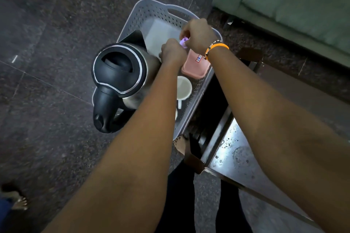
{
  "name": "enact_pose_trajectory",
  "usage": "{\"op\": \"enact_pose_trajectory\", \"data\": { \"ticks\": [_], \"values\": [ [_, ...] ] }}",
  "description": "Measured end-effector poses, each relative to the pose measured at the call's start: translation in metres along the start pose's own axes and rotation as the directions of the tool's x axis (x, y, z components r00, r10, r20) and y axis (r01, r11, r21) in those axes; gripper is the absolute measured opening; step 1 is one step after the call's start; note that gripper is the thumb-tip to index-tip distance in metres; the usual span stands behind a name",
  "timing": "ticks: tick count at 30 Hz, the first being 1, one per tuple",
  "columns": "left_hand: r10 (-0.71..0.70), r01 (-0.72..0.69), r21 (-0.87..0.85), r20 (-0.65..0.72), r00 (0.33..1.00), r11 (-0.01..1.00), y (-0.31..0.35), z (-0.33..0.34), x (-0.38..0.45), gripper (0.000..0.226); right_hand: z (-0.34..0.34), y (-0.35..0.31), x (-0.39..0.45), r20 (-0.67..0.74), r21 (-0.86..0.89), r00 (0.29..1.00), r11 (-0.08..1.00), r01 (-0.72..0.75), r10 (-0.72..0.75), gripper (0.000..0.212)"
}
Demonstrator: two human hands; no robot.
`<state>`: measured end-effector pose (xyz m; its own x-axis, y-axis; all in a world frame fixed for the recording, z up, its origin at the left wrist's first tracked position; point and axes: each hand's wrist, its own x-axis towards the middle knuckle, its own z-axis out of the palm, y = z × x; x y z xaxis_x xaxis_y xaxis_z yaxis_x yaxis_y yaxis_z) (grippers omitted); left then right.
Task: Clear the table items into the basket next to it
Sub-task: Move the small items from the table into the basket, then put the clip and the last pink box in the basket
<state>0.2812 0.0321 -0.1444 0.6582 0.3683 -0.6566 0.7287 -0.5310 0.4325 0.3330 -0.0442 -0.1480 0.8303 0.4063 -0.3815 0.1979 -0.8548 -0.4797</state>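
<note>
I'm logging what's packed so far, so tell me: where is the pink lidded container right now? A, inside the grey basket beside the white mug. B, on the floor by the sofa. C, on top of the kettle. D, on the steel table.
A: the pink lidded container sits inside the grey basket, just beyond the white mug, under the right hand.

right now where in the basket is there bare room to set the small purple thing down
The far end of the basket floor is bare, bordered by the kettle, the pink box and the far wall. The near end is crowded: kettle on the left, white cup and pink box along the right wall.
</note>
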Motion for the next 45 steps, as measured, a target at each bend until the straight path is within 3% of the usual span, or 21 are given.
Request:
{"op": "enact_pose_trajectory", "data": {
  "ticks": [5, 8, 11, 14, 18, 23, 30, 37, 41, 45],
  "values": [
    [-0.015, 0.016, -0.032, 0.011, 1.000, 0.999, 0.002, 0.001, 0.000, 0.033, 0.002, 0.006, 0.004, 0.046, -0.012, 0.999, 1.000, -0.018, 0.018, 0.029],
    [-0.007, -0.002, -0.176, -0.050, 0.999, 0.984, 0.002, -0.002, -0.012, 0.037, -0.003, 0.007, -0.008, -0.097, 0.146, 0.994, 0.989, -0.035, 0.049, 0.038],
    [0.054, -0.131, -0.424, -0.189, 0.980, 0.896, 0.002, -0.002, -0.045, 0.044, -0.017, 0.013, -0.040, -0.224, 0.357, 0.970, 0.934, -0.009, 0.095, 0.032],
    [0.050, -0.214, -0.591, -0.281, 0.958, 0.778, 0.003, 0.010, -0.081, 0.026, -0.025, 0.025, -0.086, -0.268, 0.545, 0.949, 0.838, 0.004, 0.169, 0.019],
    [0.088, -0.185, -0.657, -0.178, 0.980, 0.731, 0.000, 0.052, -0.130, 0.021, -0.021, 0.054, -0.158, -0.236, 0.727, 0.912, 0.684, -0.064, 0.336, 0.010],
    [0.171, -0.145, -0.548, -0.003, 0.985, 0.824, 0.000, 0.130, -0.193, 0.022, -0.002, 0.114, -0.251, -0.161, 0.843, 0.829, 0.512, -0.167, 0.535, 0.009],
    [0.254, -0.154, -0.364, 0.244, 0.936, 0.919, 0.022, 0.257, -0.278, 0.031, 0.015, 0.223, -0.385, -0.065, 0.922, 0.657, 0.298, -0.249, 0.751, 0.015],
    [0.308, -0.287, -0.122, 0.505, 0.806, 0.950, 0.049, 0.383, -0.349, 0.023, 0.034, 0.349, -0.515, 0.047, 0.977, 0.329, 0.024, -0.210, 0.943, 0.016],
    [0.307, -0.353, -0.040, 0.589, 0.747, 0.935, 0.071, 0.443, -0.388, 0.022, 0.049, 0.422, -0.577, 0.186, 0.982, 0.115, -0.187, -0.008, 0.976, 0.025],
    [0.278, -0.388, 0.034, 0.640, 0.716, 0.921, 0.085, 0.486, -0.411, 0.025, 0.063, 0.476, -0.608, 0.381, 0.904, -0.023, -0.367, 0.220, 0.924, 0.034]
  ]
}}
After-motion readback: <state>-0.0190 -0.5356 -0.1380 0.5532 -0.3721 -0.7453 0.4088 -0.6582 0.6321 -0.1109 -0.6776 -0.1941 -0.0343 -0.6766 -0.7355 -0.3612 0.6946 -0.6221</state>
